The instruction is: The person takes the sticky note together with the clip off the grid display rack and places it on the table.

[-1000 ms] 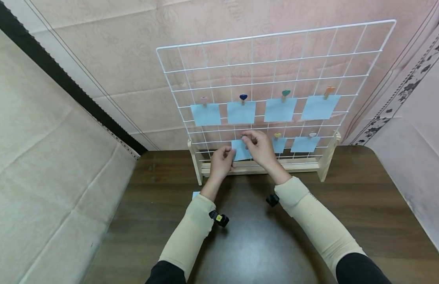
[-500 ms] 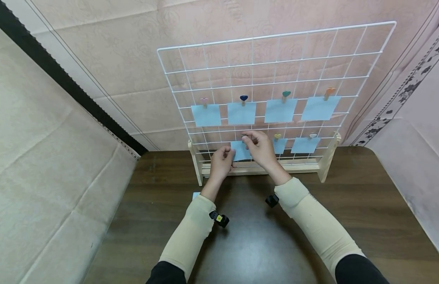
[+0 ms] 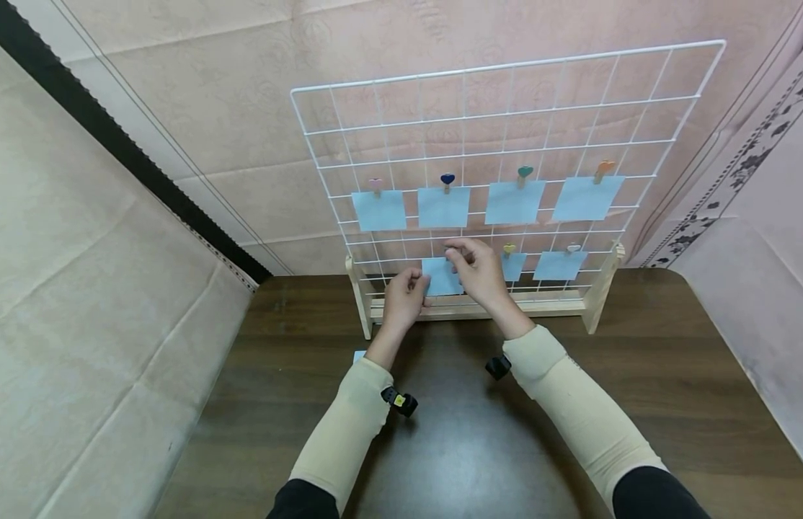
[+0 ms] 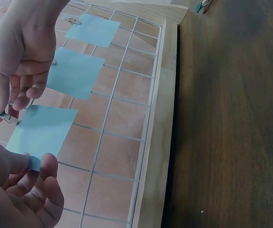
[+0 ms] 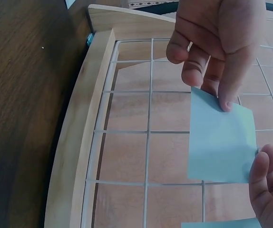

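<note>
My left hand (image 3: 404, 297) pinches the lower left corner of a blue paper note (image 3: 439, 277) between thumb and fingers. The note lies against the lower part of a white wire grid (image 3: 505, 114). At its upper edge, my right hand (image 3: 477, 270) pinches a small wooden clothespin with a green top (image 4: 4, 117). Whether the clothespin bites on the note and wire cannot be told. Right of it, two more notes, one of them whole in view (image 3: 557, 266), hang under a yellow heart clip (image 3: 508, 249) and a white one (image 3: 573, 248).
Higher up hangs a row of several blue notes (image 3: 378, 210), under pink, dark blue, green and orange clips. A wooden stand (image 3: 596, 292) carries the grid on a brown table (image 3: 298, 404). Another blue paper (image 3: 358, 355) shows beside the left forearm. Pale cloth (image 3: 213, 94) hangs behind.
The note between my hands has straightened slightly from a small tilt. Both hands stay almost in place with the same pinches.
</note>
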`<state>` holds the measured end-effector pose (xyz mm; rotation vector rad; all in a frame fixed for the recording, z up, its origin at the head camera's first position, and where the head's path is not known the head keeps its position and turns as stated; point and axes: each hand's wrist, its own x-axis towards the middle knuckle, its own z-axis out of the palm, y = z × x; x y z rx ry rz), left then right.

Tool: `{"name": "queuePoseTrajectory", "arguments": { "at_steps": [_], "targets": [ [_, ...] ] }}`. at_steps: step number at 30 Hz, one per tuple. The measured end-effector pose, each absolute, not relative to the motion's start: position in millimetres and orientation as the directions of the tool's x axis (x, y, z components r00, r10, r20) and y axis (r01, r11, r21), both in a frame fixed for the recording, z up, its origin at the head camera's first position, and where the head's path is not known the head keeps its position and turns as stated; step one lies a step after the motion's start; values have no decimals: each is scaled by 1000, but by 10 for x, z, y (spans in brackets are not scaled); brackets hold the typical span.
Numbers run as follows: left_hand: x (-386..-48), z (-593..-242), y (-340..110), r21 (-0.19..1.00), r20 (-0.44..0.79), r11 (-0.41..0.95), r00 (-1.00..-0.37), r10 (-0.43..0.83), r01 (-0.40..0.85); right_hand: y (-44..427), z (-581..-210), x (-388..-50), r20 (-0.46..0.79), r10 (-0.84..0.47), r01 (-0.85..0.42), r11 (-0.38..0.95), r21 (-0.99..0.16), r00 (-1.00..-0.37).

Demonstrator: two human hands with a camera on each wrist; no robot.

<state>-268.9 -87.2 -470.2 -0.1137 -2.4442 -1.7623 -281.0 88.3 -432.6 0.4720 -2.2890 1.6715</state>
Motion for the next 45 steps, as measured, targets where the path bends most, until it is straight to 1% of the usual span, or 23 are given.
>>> {"name": "queuePoseTrajectory", "arguments": {
  "at_steps": [8,14,20,31,37,45],
  "targets": [
    [-2653,-4731,-920,947,145,291,-989,-6,137,929,-4331,-2793,394,-79,-399,281,-873,-916],
    [-2599,-4747,-963,946,134,299,-991,-13,124,960,-4348,-2764,401,-70,-404,285,-870,-913],
    [-2541,-4775,-1011,959,129,257,-992,-4,124,1026,-4380,-2710,410,-52,-409,257,-876,-911],
    [-2484,-4867,-1123,947,115,303,-993,-20,103,1206,-4518,-2631,376,-23,-369,248,-896,-926],
    [-2459,-4910,-1144,950,104,298,-994,-25,92,1304,-4612,-2629,378,-11,-371,226,-901,-926],
    [-2403,-5006,-1166,949,82,309,-996,-40,65,1375,-4688,-2595,358,-9,-348,261,-901,-934]
  ]
}}
